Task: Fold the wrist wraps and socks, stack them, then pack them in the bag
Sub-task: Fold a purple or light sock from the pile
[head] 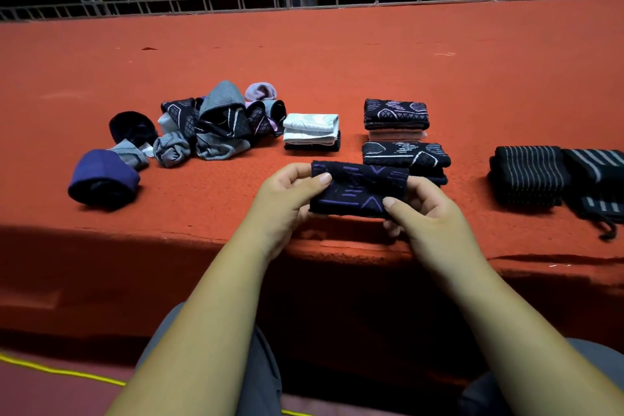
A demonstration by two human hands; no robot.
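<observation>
Beside sock stack (407,155): left hand (287,194) and right hand (427,211) pinch ends of folded sock (358,187). Risk: slack pinch lets fold spring open before stacking.

At frame centre, the left hand (287,192) and right hand (425,209) pinch a folded dark sock with purple markings (358,187) above the red carpeted ledge (439,57). Unfolded grey and dark socks (209,125) pile at centre left; striped black wrist wraps (528,176) lie right.

Cut off, covered
Striped wraps (599,176) run off the right edge; the sock (354,189) hides most of the right hand's (429,209) fingers.
</observation>
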